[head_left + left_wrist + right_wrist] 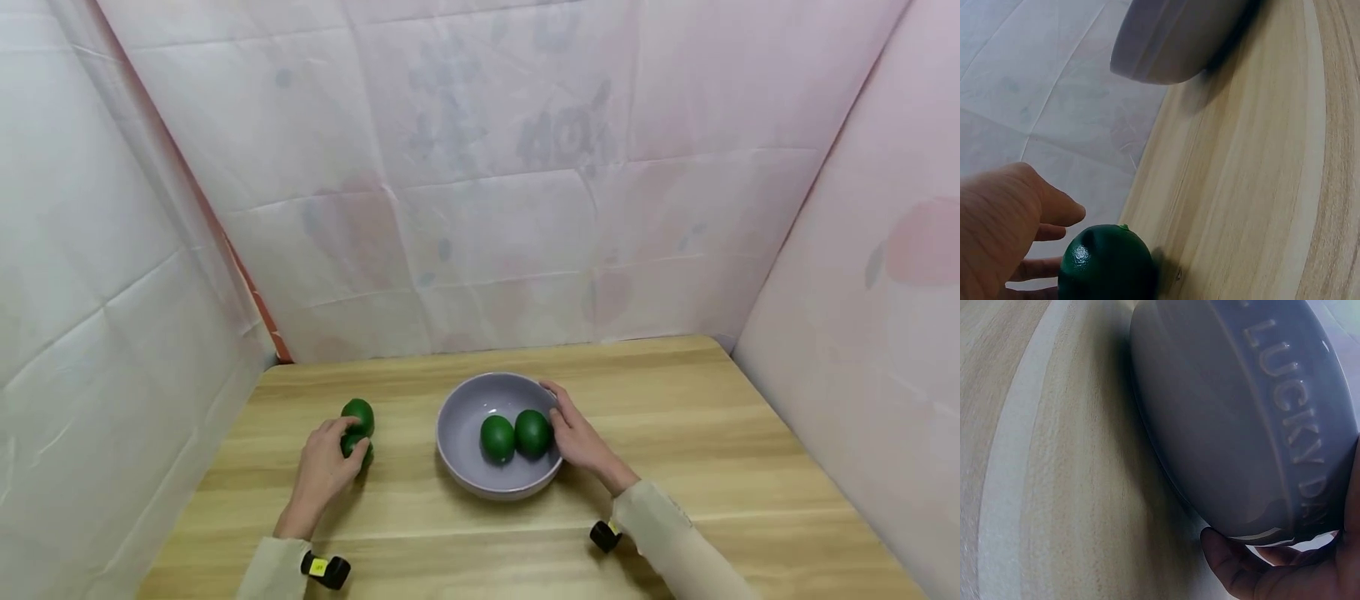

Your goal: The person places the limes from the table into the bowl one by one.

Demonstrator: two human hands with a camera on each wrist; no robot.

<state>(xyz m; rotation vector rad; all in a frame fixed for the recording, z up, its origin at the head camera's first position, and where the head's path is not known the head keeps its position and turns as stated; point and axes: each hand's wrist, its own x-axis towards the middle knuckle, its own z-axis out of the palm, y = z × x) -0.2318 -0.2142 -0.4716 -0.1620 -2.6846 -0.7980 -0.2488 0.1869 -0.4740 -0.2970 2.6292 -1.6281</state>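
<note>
Wood-grained table (420, 554), seen near to far. The left hand (321, 467) arches over the nearer glossy green round fruit (1107, 265), its grip not yet closed; a matching farther fruit (359, 412) lies just beyond. The right hand (581, 439) grips the grey-purple glazed bowl (461, 435), which contains two similar fruits (498, 439). Apparent step: grasping; next, thumb and fingers must close. Behind hangs pale printed cloth (487, 250).

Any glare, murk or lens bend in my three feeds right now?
Head view: bright and fairly even, a small glint inside the bowl; left wrist: dimmer, a glint on the green fruit; right wrist: also dim, table grain bowed, soft dark shadow beside the bowl, raised lettering readable.
</note>
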